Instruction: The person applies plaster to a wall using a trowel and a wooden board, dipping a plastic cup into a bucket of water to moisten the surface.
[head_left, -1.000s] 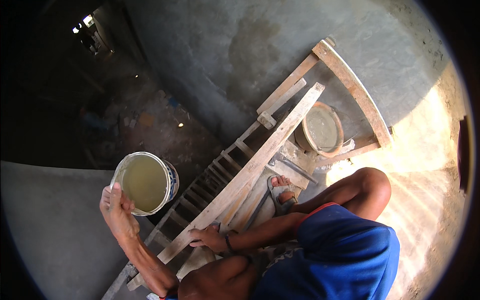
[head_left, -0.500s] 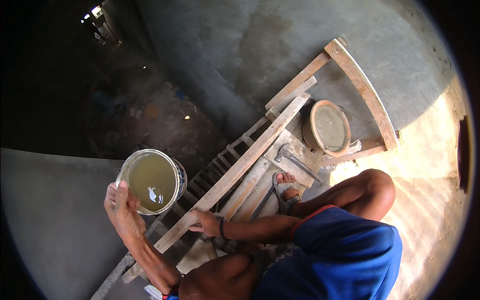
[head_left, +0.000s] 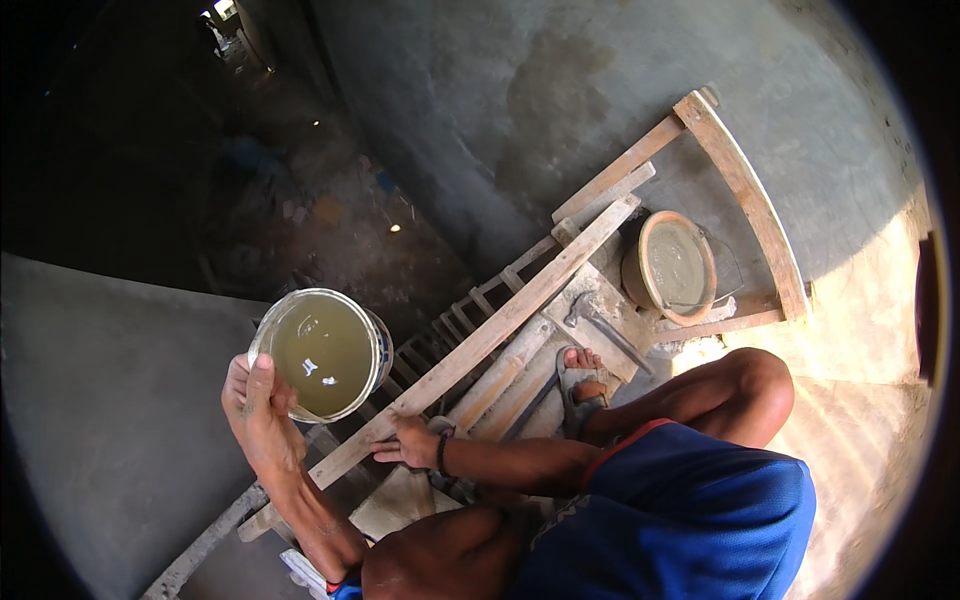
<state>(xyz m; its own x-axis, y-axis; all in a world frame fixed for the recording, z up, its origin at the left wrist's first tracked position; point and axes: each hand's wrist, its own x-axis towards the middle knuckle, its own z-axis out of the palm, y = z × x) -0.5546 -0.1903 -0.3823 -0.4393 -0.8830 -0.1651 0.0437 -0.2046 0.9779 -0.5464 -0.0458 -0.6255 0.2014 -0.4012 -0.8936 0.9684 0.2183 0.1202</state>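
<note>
My left hand (head_left: 268, 408) grips the near rim of a white bucket (head_left: 383, 350), thumb over the edge. Cloudy greenish-brown water (head_left: 325, 350) stands inside, rippled and glinting. The bucket is held up beyond the wooden rail (head_left: 500, 318). On the lower part of this rail rests my right hand (head_left: 408, 442), its fingers stretched out and apart across the wood. A dark bracelet circles that wrist. Past my sandalled foot (head_left: 580, 385) a hammer (head_left: 605, 330) lies on the boards.
A round tub of wet grey mortar (head_left: 677, 267) stands at the right inside a wooden frame (head_left: 740, 180). Below the rail a ladder-like row of slats (head_left: 470, 310) drops toward a dark, littered floor (head_left: 320, 215). Grey plastered walls (head_left: 450, 90) surround the platform.
The whole view has shifted slightly. My left hand still holds the bucket, raised a little, and its water now ripples. My right hand's fingers have loosened from the rail and stretched out on it.
</note>
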